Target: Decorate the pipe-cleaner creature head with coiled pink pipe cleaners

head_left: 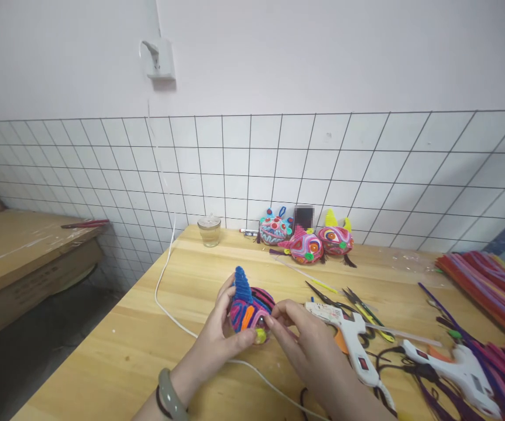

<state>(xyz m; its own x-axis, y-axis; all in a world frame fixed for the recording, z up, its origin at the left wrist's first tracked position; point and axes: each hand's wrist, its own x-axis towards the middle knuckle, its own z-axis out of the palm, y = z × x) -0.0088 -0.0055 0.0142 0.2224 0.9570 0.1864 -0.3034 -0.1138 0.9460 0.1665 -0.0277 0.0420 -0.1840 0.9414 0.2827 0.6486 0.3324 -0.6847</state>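
Observation:
My left hand [219, 336] wraps around a colourful pipe-cleaner figure [248, 304] with a blue horn, pink and purple stripes and an orange patch, holding it just above the wooden table [147, 351]. My right hand [300, 333] pinches at the figure's lower right side, fingertips pressed near a small yellow-green piece [260, 335] on it. Both hands are closed on the figure. A green bangle and a dark band sit on my left wrist.
Three finished pipe-cleaner figures [305, 240] stand by the tiled wall, next to a small glass jar [209, 230]. Two white glue guns [349, 339] [454, 368], small scissors [357, 304], loose pipe cleaners [489, 286] and a white cable [164, 292] lie on the table. A cardboard box [19, 251] stands at left.

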